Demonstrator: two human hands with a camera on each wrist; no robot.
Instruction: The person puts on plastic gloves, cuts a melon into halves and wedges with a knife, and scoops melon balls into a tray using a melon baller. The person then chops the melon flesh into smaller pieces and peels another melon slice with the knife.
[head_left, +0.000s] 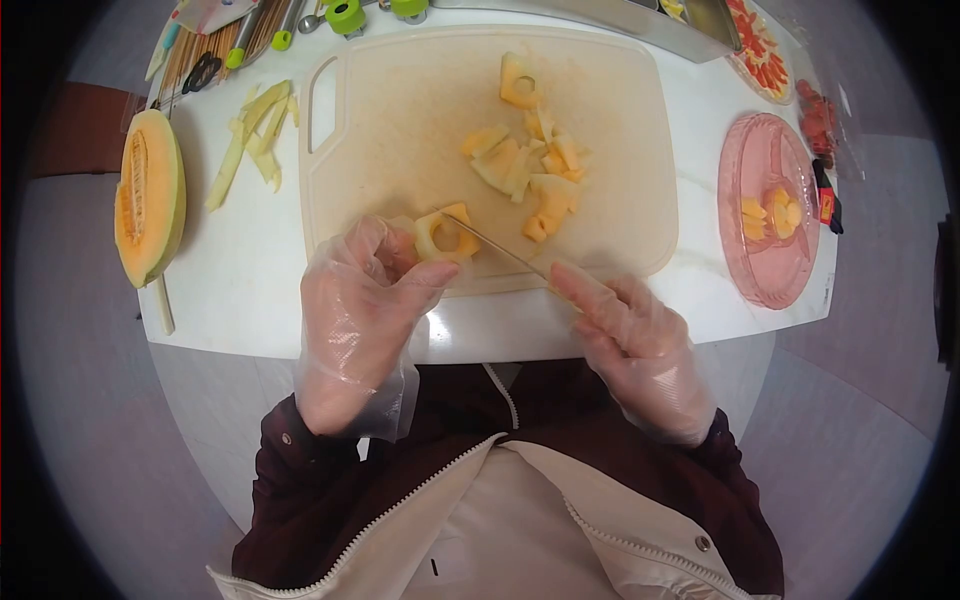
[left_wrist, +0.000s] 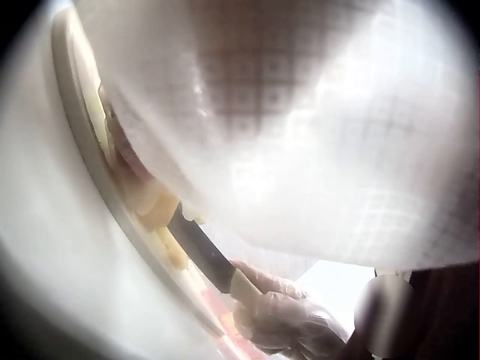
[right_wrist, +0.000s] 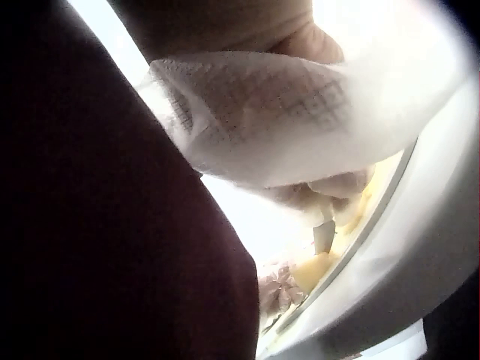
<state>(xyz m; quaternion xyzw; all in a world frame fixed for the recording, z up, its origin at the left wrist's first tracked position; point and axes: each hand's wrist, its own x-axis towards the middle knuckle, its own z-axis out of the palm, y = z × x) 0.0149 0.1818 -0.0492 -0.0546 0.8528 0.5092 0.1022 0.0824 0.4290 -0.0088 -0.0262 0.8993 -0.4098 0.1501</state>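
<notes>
In a clear plastic glove, my left hand (head_left: pixel 362 300) pinches a melon piece (head_left: pixel 462 240) with a round hole in it, at the front edge of the cutting board (head_left: pixel 400 110). My right hand (head_left: pixel 635 335), also gloved, grips a knife (head_left: pixel 505 250) by its handle; the blade points left and its tip lies at the piece's top. The left wrist view shows the blade (left_wrist: pixel 201 247) beside the melon, with the right hand (left_wrist: pixel 289 322) behind it. Several cut melon pieces (head_left: pixel 502 168) lie on the board, one of them with a round hole (head_left: pixel 518 88).
Half a melon (head_left: pixel 150 200) and peel strips (head_left: pixel 250 140) lie left of the board. On the right stands a pink plate (head_left: pixel 770 270) holding melon pieces. Green-handled tools (head_left: pixel 345 17), skewers (head_left: pixel 190 62) and a metal tray (head_left: pixel 640 28) line the back.
</notes>
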